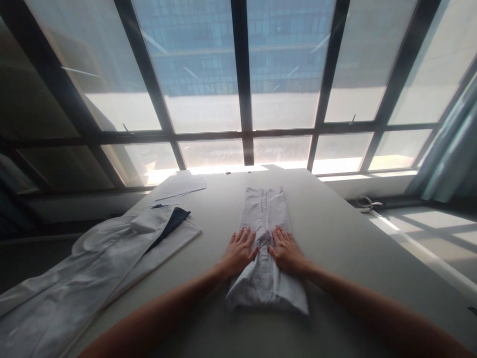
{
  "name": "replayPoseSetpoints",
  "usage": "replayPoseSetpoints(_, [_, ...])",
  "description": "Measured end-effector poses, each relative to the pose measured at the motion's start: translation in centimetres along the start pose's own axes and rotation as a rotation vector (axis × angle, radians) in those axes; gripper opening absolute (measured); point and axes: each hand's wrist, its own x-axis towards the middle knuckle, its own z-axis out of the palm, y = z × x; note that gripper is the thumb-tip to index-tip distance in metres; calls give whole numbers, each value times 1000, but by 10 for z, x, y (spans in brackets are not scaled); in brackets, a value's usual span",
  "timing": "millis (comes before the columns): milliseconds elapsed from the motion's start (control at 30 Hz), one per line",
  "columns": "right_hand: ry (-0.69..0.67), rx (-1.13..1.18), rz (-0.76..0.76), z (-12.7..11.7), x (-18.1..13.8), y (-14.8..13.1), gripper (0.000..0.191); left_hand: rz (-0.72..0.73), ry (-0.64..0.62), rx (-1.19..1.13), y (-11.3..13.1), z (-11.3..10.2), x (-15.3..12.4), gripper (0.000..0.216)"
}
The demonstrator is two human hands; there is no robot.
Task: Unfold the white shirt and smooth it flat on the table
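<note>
A white shirt (265, 209), folded into a long narrow strip with its button placket along the middle, lies on the white table (335, 248) in front of me. Flat on its left half rests my left hand (241, 250), fingers stretched out and slightly apart. My right hand (286, 251) presses the right half in the same way, its fingers spread. Between the two thumbs the cloth bunches into small creases. The near end of the shirt flares wider and looks loosely puffed.
To the left, a larger pile of white clothing (122, 248) with a dark navy patch (171, 226) drapes over the table edge. Behind it lie sheets of white paper (182, 186). Tall windows stand beyond the table; a curtain (447, 144) and a coiled cable (367, 203) are at right.
</note>
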Motion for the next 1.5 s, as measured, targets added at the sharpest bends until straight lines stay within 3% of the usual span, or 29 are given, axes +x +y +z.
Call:
replayPoseSetpoints(167, [-15,-71,5,-13,50,18,76,-40,-19,5,-4,0,57,62])
replayPoseSetpoints(333, [61,-60,52,-18,81,25,67,-171,75,-130,5,-7,93,52])
replayPoseSetpoints(500, [148,11,61,-17,89,31,54,-147,189,-171,5,-5,96,40])
replayPoseSetpoints(600, [191,71,-6,-17,89,38,58,-51,245,-192,1,0,97,47])
replayPoseSetpoints(767, [239,115,-117,-18,85,36,60,90,217,-236,-6,10,102,42])
replayPoseSetpoints(1033, [215,108,-105,-20,80,30,52,197,224,-332,-6,11,100,42])
replayPoseSetpoints(1267, [335,269,129,-19,89,43,49,206,223,-344,-10,16,100,41])
replayPoseSetpoints(1400, [417,256,369,-43,81,70,40,212,200,-326,-12,15,100,44])
replayPoseSetpoints(1500, [374,194,569,-64,66,102,33,194,180,-357,-11,14,99,44])
